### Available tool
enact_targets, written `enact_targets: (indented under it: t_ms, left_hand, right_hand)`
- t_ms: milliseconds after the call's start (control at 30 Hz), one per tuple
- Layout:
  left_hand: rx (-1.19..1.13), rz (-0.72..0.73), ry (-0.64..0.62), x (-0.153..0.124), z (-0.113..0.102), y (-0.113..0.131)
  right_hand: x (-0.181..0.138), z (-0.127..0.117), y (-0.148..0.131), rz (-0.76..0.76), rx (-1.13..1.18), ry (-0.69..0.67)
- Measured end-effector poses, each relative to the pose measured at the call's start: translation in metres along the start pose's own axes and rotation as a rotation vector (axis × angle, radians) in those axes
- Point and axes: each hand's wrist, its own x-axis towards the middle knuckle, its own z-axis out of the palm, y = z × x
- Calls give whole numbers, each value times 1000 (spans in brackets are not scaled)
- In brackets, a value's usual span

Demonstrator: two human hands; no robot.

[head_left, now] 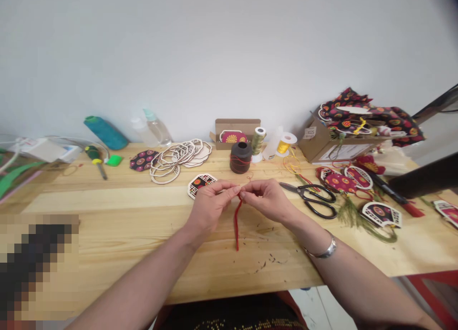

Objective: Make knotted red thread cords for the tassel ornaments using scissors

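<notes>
Over the middle of the table, my left hand (213, 203) and my right hand (266, 198) meet fingertip to fingertip, both pinched on a red cord (236, 225). The cord's loose end hangs down below my fingers toward the wood. Exactly how it is looped at the pinch is hidden by the fingertips. Just behind my left hand lies an octagonal wooden-framed ornament (200, 183) with patterned fabric, partly covered by the hand. Black-handled scissors (317, 198) rest to the right of my right hand. A dark thread cone (241, 158) with red thread stands behind both hands.
Wooden frames (168, 160) lie at the back left, near a screwdriver (96, 159) and a teal thread cone (105, 133). A yellow thread spool (285, 144) stands at the back. Rightward are a cardboard box (325, 146) of fabric, several ornaments and a green tassel (350, 213).
</notes>
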Motion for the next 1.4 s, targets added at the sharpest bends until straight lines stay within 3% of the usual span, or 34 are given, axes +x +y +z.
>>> enact_targets:
  t_ms: [333, 967, 1033, 1100, 1200, 1400]
  left_hand:
    - [-15, 19, -20, -1, 0, 1]
    - [-208, 83, 197, 7, -8, 6]
    - [-217, 86, 192, 7, -7, 7]
    - [-217, 75, 169, 6, -6, 7]
    - [-153, 88, 150, 5, -6, 6]
    - [-34, 134, 90, 2, -7, -1]
  right_hand:
    - [-1, 0, -5, 61, -99, -24]
    - [2, -12, -5, 110, -364, -140]
    - [3, -11, -1, 123, -376, -83]
    - [4, -9, 4, 93, -385, 62]
    - [5, -6, 8, -50, -272, 237]
    - [-1, 2, 4, -269, -60, 215]
